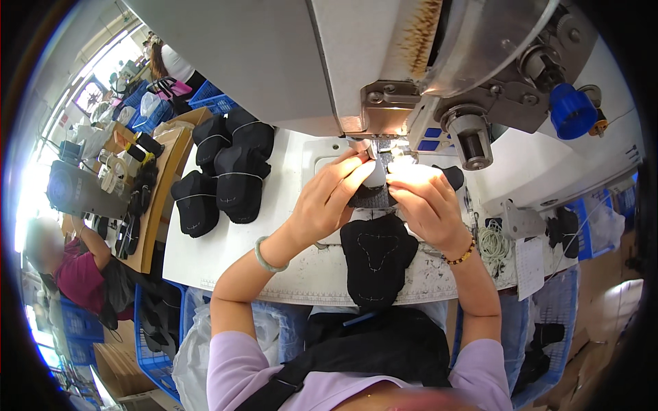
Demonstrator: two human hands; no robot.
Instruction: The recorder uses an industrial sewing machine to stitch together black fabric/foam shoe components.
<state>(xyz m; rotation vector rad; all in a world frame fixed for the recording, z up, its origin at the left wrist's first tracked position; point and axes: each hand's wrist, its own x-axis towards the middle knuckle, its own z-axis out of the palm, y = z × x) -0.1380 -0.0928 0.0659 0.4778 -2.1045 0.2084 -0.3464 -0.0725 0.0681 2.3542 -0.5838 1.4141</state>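
Note:
Under the head of a sewing machine (pixel 391 103), both hands work at a small dark fabric piece (pixel 374 198) with a pale grey curved part (pixel 374 176) on it. My left hand (pixel 332 192) pinches its left side, fingertips close to the needle area. On the opposite side, my right hand (pixel 430 205) has thumb and fingers pressed together at the edge; glare from the lamp washes out the fingertips. Just below my hands lies a black padded piece (pixel 377 264) with a light stitched outline, flat on the white table (pixel 274 274).
Tied bundles of black pieces (pixel 236 175) sit to the left. A coil of pale cord (pixel 493 243) and a paper sheet (pixel 530 267) lie at the right. Blue crates (pixel 154 342) flank the table. At far left, a person in a maroon top (pixel 81 277) sits by another machine.

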